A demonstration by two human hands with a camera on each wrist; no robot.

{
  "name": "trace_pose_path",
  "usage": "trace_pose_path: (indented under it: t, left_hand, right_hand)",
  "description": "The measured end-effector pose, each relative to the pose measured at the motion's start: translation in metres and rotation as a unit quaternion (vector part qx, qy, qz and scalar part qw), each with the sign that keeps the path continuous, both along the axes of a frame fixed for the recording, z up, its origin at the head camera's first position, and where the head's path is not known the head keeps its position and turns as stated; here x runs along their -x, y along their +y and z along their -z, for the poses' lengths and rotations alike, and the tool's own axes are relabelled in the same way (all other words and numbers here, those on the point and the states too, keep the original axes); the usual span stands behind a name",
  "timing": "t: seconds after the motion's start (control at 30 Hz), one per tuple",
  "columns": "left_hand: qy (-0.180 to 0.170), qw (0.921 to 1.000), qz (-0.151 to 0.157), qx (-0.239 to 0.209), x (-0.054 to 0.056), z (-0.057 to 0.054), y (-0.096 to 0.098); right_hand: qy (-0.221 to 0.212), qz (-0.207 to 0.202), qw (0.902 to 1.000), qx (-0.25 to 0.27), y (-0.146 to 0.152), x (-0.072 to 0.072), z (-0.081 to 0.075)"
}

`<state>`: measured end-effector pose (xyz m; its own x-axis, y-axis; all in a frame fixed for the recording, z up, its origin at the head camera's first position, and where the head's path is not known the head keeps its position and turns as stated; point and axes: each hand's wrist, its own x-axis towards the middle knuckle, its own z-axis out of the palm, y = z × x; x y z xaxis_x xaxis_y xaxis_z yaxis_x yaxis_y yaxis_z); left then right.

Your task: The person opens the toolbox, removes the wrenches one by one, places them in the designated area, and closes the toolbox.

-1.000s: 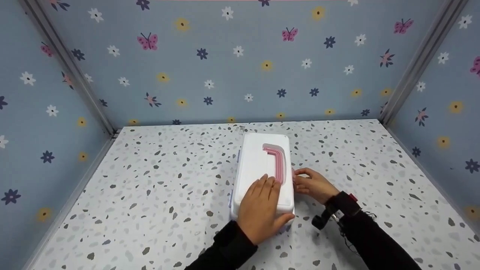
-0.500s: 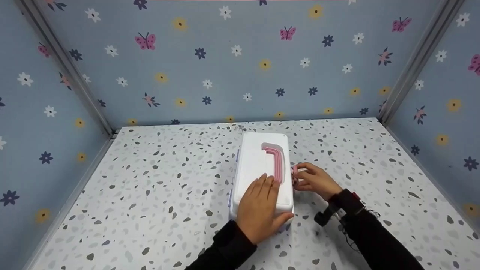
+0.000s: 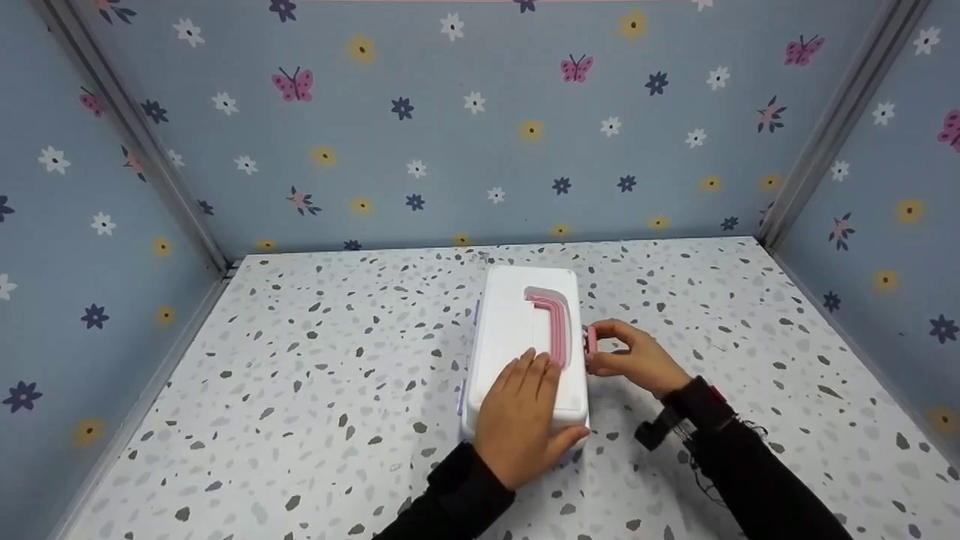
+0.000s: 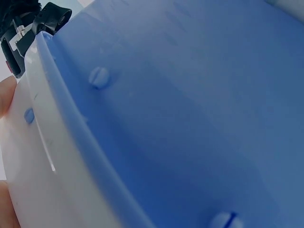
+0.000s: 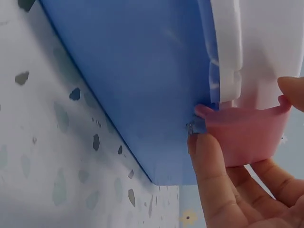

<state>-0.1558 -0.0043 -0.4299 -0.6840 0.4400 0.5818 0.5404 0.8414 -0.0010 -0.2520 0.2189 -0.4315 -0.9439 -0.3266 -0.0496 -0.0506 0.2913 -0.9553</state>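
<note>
A storage box with a white lid [image 3: 506,315] stands on the table, a pink carrying handle [image 3: 557,330] folded into the lid's recess. My left hand [image 3: 520,424] rests flat on the near part of the lid, fingers straight and thumb over the near edge. In the right wrist view the box's blue body [image 5: 133,80] shows below the lid. At the box's right side my right hand [image 3: 637,361] pinches a pink latch [image 5: 244,137] between thumb and fingers. The latch stands tilted outward from the lid's side. The left wrist view mostly shows the blue wall [image 4: 190,109].
The speckled white table [image 3: 337,360] stretches around the box. Blue flowered panels [image 3: 450,135] close off the back and both sides, with grey metal posts [image 3: 154,142] at the corners.
My right hand has shifted slightly up and outward, and the pink latch has swung out from the box's side. My left hand and the box have stayed in place.
</note>
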Motion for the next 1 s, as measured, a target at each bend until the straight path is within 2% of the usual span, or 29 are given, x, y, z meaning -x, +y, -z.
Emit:
trace_pose_path:
  t: [0.4,0.57,0.77,1.0]
  left_hand:
    - [0.004,0.9999,-0.009,0.003,-0.001,0.002,0.001]
    - [-0.004,0.9999,-0.010,0.006,0.000,0.001,0.001]
    - [-0.020,0.9997,-0.009,0.011,-0.001,0.001,0.001]
    - [-0.019,0.9997,-0.009,0.010,-0.001,0.000,0.001]
  right_hand:
    - [0.076,-0.041,0.9956,-0.036,0.020,-0.002,-0.001]
    - [0.085,-0.038,0.9933,-0.068,0.025,-0.001,0.003]
    - [0.112,-0.010,0.9824,-0.149,0.024,-0.001,0.011]
    - [0.141,-0.028,0.9745,-0.172,0.017,-0.001,0.021]
